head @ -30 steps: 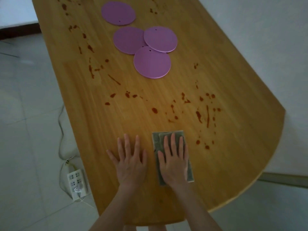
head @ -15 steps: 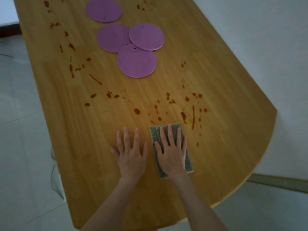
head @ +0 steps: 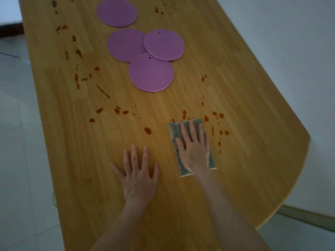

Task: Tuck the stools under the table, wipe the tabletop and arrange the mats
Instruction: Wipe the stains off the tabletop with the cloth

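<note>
**A:** In the head view, what are the hands doing?

**B:** The right hand [head: 194, 151] lies flat on a grey-green rectangular cloth [head: 173, 132]. Its fingers [head: 192, 129] are straight and spread, pressing the cloth onto the yellow-brown wooden table [head: 244, 142] without curling round it. The left hand [head: 138, 178] rests palm down on bare wood just beside the cloth, fingers splayed and relaxed, holding nothing.

**A:** And the mess?

**B:** Red-brown splashes [head: 147, 130] dot the tabletop. Several sit just past the cloth's far edge and along its right side. Others trail up the left part of the table.

**A:** Where are the mats?

**B:** They are towards the far end, well apart from both hands. The farthest round purple mat [head: 117, 11] lies alone. Nearer, three more of the same kind overlap in a cluster. The right mat [head: 164, 45] and the nearest mat [head: 151, 72] each cover an edge of the left mat [head: 125, 44].

**A:** Around the table?

**B:** There is pale tiled floor [head: 16, 142] to the left and a pale wall [head: 290, 42] to the right.
</note>
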Demonstrator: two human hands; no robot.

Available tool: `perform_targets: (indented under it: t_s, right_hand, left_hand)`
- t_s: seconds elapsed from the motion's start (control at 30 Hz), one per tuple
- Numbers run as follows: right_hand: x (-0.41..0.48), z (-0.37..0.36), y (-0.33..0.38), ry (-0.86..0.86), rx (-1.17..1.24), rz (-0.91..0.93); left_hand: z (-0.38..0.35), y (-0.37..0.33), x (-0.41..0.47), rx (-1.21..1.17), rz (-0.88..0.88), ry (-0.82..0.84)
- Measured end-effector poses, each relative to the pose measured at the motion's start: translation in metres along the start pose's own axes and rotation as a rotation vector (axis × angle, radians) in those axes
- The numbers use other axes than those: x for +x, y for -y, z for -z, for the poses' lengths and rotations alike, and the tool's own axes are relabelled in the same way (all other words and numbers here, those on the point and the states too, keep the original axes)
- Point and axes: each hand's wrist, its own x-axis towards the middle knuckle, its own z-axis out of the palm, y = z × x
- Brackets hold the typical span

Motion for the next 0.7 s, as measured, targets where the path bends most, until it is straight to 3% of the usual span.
perform_targets:
  t_s: [0.1,0.3,0.5,0.6,0.7]
  right_hand:
    - [-0.017,-0.005,0.002,-0.075,0.0,-0.115]
    - [0.01,0.0,0.041,-0.003,0.023,0.087]
    - [0.013,0.002,0.018,-0.042,0.012,-0.144]
    - [0.007,-0.005,0.045,-0.015,0.024,-0.065]
    - [0.044,0.005,0.028,0.011,0.007,-0.008]
  left_hand:
    - [0.003,0.0,0.0,-0.005,-0.008,0.003]
    - [0.01,0.001,0.01,-0.094,0.01,-0.058]
    - [0.012,-0.004,0.035,-0.111,0.062,-0.045]
    - [0.005,-0.004,0.033,-0.024,0.058,-0.009]
    - [0.004,-0.004,0.035,0.009,0.06,-0.011]
